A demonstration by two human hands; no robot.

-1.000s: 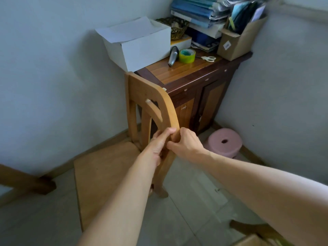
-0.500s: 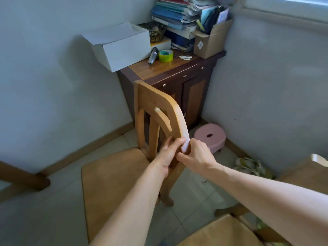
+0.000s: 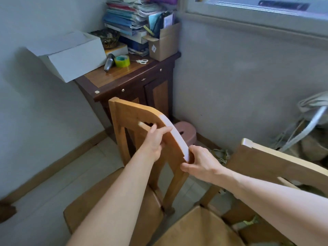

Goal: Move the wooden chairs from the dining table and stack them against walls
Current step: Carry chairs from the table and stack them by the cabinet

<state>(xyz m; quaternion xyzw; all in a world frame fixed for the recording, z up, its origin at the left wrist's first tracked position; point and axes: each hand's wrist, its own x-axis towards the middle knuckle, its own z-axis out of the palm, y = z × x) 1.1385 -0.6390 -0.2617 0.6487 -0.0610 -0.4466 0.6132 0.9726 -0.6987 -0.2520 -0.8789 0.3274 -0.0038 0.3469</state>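
A wooden chair (image 3: 127,112) stands on the tiled floor in the room's corner, its seat toward the left wall and its curved backrest toward me. My left hand (image 3: 153,141) wraps the top rail, fingers through the slot in the backrest. My right hand (image 3: 200,163) grips the rail's near end and the post below it. A second wooden chair (image 3: 269,162) stands at the lower right, its seat under my right forearm.
A dark wooden cabinet (image 3: 131,80) fills the corner behind the chair, carrying a white box (image 3: 74,55), tape, scissors and stacked books. A pink stool (image 3: 186,130) sits by the right wall. Cords and a bag lie at the far right under the window.
The chair has come away from the cabinet toward me, and the view has swung right. My left hand slid up the rail, apart from the right. The second chair has come into view.
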